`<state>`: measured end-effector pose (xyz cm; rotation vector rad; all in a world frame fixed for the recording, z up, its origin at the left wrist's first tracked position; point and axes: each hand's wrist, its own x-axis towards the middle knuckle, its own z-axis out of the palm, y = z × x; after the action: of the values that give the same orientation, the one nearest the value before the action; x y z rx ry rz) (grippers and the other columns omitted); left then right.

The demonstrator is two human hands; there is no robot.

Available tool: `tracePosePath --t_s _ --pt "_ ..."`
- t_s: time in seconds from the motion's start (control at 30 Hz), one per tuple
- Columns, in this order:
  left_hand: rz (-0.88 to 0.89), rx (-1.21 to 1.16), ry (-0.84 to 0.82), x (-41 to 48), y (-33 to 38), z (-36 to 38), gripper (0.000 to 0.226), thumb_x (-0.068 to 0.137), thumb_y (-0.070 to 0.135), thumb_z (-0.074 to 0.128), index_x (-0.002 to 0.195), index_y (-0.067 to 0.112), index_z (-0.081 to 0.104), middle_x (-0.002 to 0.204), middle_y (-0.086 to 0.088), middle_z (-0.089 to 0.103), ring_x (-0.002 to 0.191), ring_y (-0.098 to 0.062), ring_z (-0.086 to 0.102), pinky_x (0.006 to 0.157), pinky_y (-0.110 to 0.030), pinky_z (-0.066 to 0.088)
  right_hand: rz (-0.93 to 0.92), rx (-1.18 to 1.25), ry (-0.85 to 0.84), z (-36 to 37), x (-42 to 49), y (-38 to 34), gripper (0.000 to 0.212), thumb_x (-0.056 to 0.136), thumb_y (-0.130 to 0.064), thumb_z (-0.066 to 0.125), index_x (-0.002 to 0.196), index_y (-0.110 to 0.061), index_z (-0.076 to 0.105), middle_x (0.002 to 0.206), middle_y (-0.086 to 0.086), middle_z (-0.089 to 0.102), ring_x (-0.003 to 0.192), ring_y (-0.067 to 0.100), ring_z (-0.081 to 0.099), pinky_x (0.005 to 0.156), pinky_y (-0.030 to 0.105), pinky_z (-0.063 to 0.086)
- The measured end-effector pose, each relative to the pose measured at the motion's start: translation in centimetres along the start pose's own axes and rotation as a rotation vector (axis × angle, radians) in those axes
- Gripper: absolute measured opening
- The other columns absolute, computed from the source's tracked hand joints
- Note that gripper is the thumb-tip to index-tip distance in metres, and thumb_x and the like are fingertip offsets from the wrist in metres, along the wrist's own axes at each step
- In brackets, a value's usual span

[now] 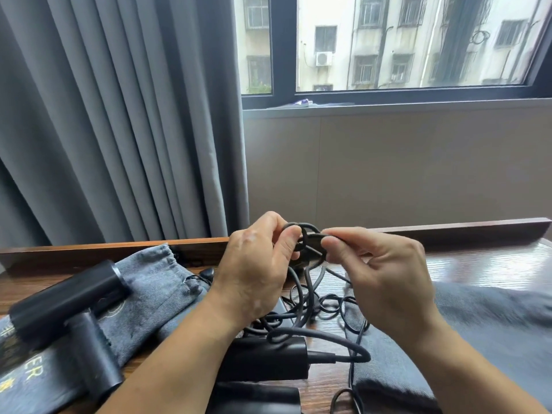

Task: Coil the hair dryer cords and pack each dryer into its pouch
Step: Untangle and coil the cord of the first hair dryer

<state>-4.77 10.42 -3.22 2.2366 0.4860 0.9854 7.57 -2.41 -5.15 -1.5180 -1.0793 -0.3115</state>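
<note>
Far left there's a grey pleated curtain, and in front of it a grey fabric drawstring pouch lying flat on the dark wooden surface. The pouch has gold lettering near its bottom edge. I can only make out "ER", the rest is too blurry or cut off.

A matte black hair dryer is lying right on top of that pouch, handle pointing toward the person.

Moving over, the left hand is up off the surface with thumb and fingers curled round a few small loops of thin black cord. The right hand is just beside it, pinching the same cord between thumb and forefinger.

The rest of the cord drops into a loose tangle on the surface between the wrists. It runs into a second black dryer lying under the forearms.

On the right, a second grey fabric pouch sits rumpled on the surface.
</note>
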Motion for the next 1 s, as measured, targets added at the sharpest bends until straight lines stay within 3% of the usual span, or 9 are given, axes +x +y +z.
tracePosePath --t_s 0.17,0.23,0.3,0.4,0.63,0.73,0.8,0.9,1.0 --pt "-0.123 -0.163 0.019 0.3 -0.3 0.1 0.026 0.106 0.029 0.05 0.084 0.015 0.053 0.067 0.0 0.07 0.048 -0.012 0.059 0.048 -0.035 0.05 0.575 0.916 -0.111 -1.3 1.1 -0.1 0.006 0.086 -0.018 0.066 0.087 -0.013 0.069 0.077 0.008 0.073 0.093 0.028 0.071 0.093 0.042 0.05" --pt "-0.085 -0.09 0.022 0.3 -0.5 0.0 0.024 0.105 0.03 0.051 0.084 0.019 0.053 0.066 0.002 0.069 0.061 -0.012 0.067 0.061 -0.039 0.055 0.512 0.727 -0.22 -1.7 1.2 0.0 0.013 0.084 -0.019 0.068 0.095 -0.013 0.064 0.07 0.006 0.071 0.086 0.028 0.07 0.087 0.034 0.049" --pt "-0.019 0.003 0.007 0.1 -0.6 0.1 0.022 0.104 0.031 0.051 0.085 0.021 0.053 0.067 0.002 0.069 0.069 -0.015 0.07 0.068 -0.04 0.053 0.249 0.161 -0.305 -1.5 0.8 0.0 0.021 0.086 -0.037 0.071 0.104 -0.027 0.067 0.064 -0.005 0.07 0.068 0.012 0.066 0.072 0.02 0.047" --pt "0.029 0.049 -0.016 0.0 -0.6 0.4 0.021 0.103 0.032 0.052 0.085 0.022 0.053 0.067 0.001 0.07 0.057 -0.012 0.062 0.059 -0.035 0.049 -0.099 -0.257 -0.171 -0.9 0.5 -0.4 0.01 0.092 -0.037 0.071 0.097 -0.032 0.078 0.057 -0.029 0.06 0.062 -0.006 0.061 0.062 0.006 0.038" --pt "-0.026 -0.195 0.01 0.2 -0.6 0.2 0.02 0.106 0.025 0.049 0.089 0.016 0.054 0.07 -0.005 0.07 0.059 -0.015 0.064 0.062 -0.043 0.058 0.629 0.929 0.021 -2.6 2.1 1.0 0.017 0.086 -0.021 0.061 0.08 -0.01 0.073 0.058 0.007 0.06 0.064 0.023 0.067 0.088 0.046 0.053" --pt "0.018 -0.092 0.008 0.4 -0.8 0.1 0.021 0.106 0.027 0.049 0.088 0.017 0.054 0.066 -0.005 0.067 0.062 -0.02 0.065 0.065 -0.046 0.054 0.516 0.577 -0.256 -3.7 2.0 1.2 0.017 0.091 -0.022 0.062 0.103 -0.01 0.065 0.062 0.013 0.063 0.058 0.03 0.064 0.073 0.04 0.052" --pt "0.073 0.005 -0.038 0.3 -0.7 0.3 0.02 0.105 0.028 0.051 0.087 0.018 0.054 0.064 -0.005 0.067 0.061 -0.021 0.064 0.064 -0.044 0.05 0.31 0.156 -0.389 -3.3 1.5 0.4 0.015 0.096 -0.037 0.064 0.11 -0.032 0.066 0.069 0.002 0.071 0.054 0.017 0.064 0.064 0.026 0.051" --pt "0.105 0.029 -0.052 0.2 -0.8 0.5 0.02 0.105 0.028 0.051 0.087 0.018 0.053 0.063 -0.004 0.066 0.056 -0.017 0.062 0.06 -0.041 0.051 -0.029 -0.373 -0.435 -1.9 0.9 -0.3 0.02 0.093 -0.045 0.063 0.076 -0.036 0.062 0.06 -0.019 0.057 0.056 0.008 0.05 0.055 0.019 0.035" --pt "-0.001 -0.203 -0.071 0.2 -1.0 0.3 0.023 0.104 0.035 0.05 0.088 0.019 0.053 0.068 -0.004 0.071 0.066 -0.021 0.07 0.072 -0.045 0.06 0.093 -0.076 -0.322 -2.2 1.2 0.6 0.025 0.097 -0.029 0.064 0.075 -0.019 0.072 0.049 -0.005 0.045 0.049 0.01 0.038 0.056 0.022 0.032"
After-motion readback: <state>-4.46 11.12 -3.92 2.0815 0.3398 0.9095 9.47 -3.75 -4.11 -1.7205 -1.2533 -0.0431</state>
